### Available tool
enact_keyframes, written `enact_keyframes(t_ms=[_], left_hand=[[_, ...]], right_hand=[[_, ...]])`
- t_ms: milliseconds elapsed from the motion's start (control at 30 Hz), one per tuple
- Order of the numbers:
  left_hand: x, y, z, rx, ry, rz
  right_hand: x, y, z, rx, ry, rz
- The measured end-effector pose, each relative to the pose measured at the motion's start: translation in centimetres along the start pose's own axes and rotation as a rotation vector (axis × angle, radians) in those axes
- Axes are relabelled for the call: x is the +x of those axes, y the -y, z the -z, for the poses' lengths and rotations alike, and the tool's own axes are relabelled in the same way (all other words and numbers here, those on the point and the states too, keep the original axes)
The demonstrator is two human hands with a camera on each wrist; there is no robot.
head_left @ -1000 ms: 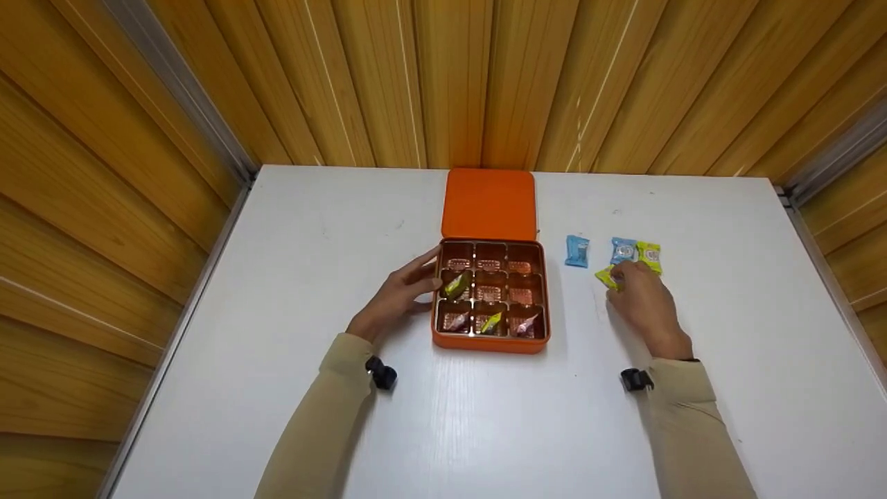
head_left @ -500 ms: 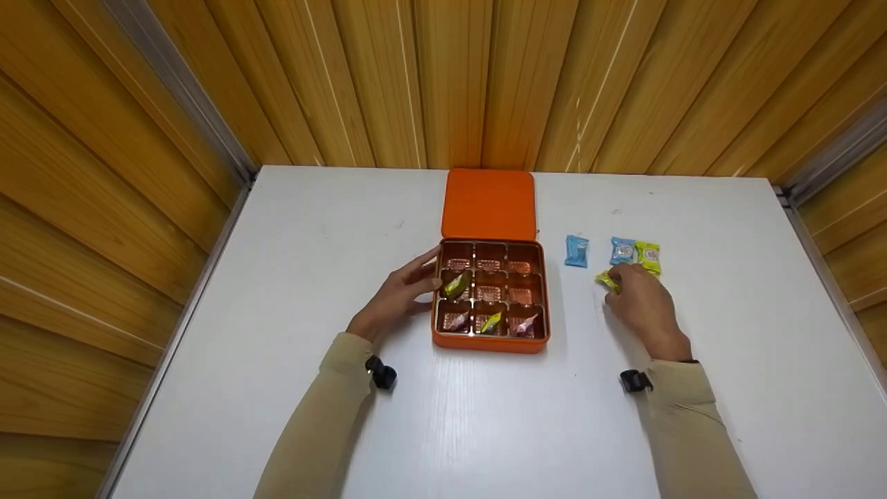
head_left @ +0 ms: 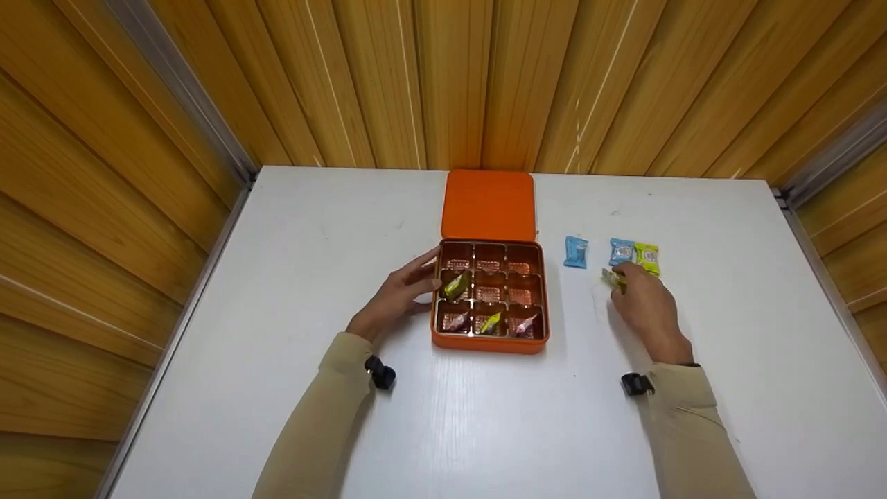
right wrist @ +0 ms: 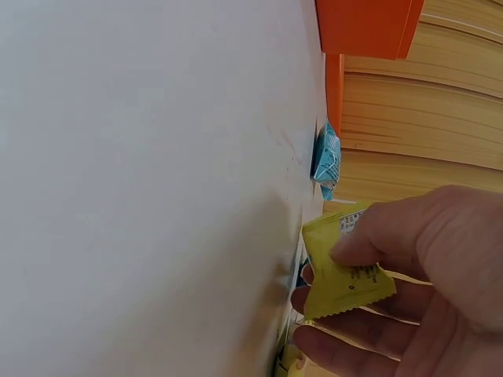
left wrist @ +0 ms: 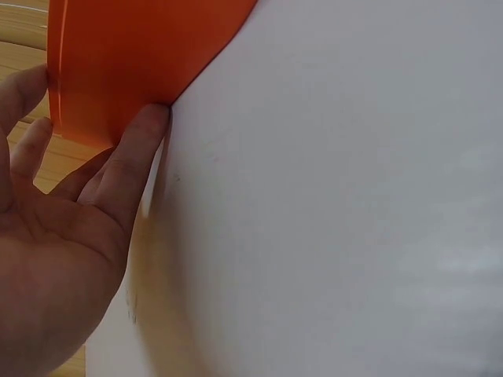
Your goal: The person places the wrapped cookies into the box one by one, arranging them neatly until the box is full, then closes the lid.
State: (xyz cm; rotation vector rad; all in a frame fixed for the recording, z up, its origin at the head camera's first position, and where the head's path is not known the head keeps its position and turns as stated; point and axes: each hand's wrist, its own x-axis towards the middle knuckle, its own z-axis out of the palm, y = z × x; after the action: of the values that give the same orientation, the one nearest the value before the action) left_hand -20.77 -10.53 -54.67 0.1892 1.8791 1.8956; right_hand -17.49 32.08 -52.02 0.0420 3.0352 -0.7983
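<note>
An orange tin (head_left: pixel 490 344) with a brown tray of square compartments stands in the middle of the table, its lid (head_left: pixel 488 204) folded back behind it. My left hand (head_left: pixel 393 299) rests against the tin's left side; in the left wrist view its fairly straight fingers (left wrist: pixel 130 169) touch the orange wall. To the right of the tin, my right hand (head_left: pixel 646 305) pinches a yellow wrapped candy (right wrist: pixel 346 271) between thumb and fingers, just above the table. Beyond that hand lie a blue wrapped candy (head_left: pixel 621 251) and a yellow-green wrapped candy (head_left: pixel 647 257), side by side.
Another blue wrapped candy (head_left: pixel 576 251) lies between the tin and the pair. In the tin, a green candy (head_left: pixel 457 285) sits in the middle row's left compartment, and the front row holds two pinkish candies and a yellow-green candy (head_left: pixel 490 323). A wood-patterned wall (head_left: pixel 388 83) backs the table.
My right hand has picked up the yellow candy, which lay flat under its fingers and is now tilted up in the pinch. The left hand and the tin have stayed put.
</note>
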Motion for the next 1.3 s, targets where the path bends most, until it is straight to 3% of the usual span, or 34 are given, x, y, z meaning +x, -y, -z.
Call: enact_keyframes(t_ms=[333, 633, 1300], left_hand=[[-0.08, 0.3, 0.07, 0.001, 0.0, 0.009], [-0.27, 0.4, 0.05, 0.038, -0.015, 0.009], [-0.03, 0.11, 0.09, 0.004, 0.011, -0.025]], right_hand=[[-0.35, -0.02, -0.61, 0.02, -0.123, 0.042], [-0.5, -0.06, -0.79, 0.066, -0.109, 0.029], [-0.12, 0.1, -0.38, 0.119, -0.111, 0.082]])
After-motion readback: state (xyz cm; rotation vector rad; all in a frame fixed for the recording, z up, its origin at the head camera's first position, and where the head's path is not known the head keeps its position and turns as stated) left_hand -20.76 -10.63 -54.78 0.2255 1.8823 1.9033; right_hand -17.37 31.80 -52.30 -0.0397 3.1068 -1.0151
